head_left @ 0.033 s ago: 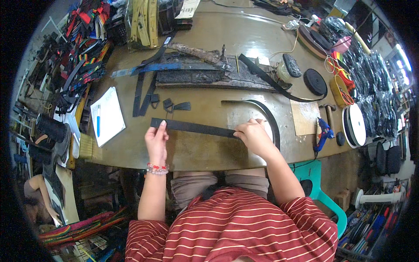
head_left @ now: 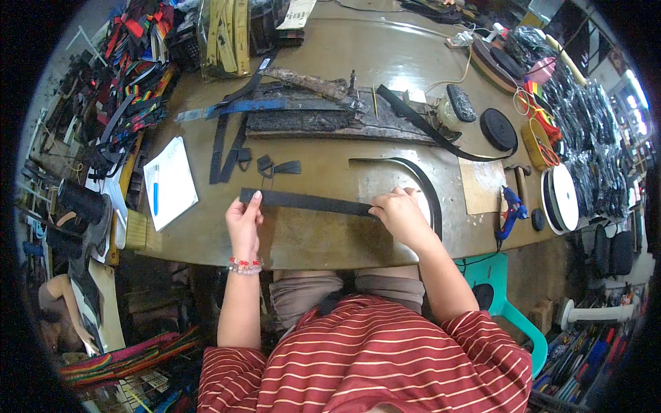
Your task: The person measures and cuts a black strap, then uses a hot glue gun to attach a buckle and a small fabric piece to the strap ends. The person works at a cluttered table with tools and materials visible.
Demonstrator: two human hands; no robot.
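I've got a black strap (head_left: 310, 202) pinched near one end in my left fingers (head_left: 257, 197) and further along in my right fingers (head_left: 384, 204), over the table (head_left: 323, 248), my side of the wooden block (head_left: 299, 125). Notebook (head_left: 175, 189) sits left of that block.

Both forearms (head_left: 238, 313) forward, well apart; left grip (head_left: 244, 219) pinched, thumb uppermost; right grip (head_left: 399, 212) pinched, knuckles up.
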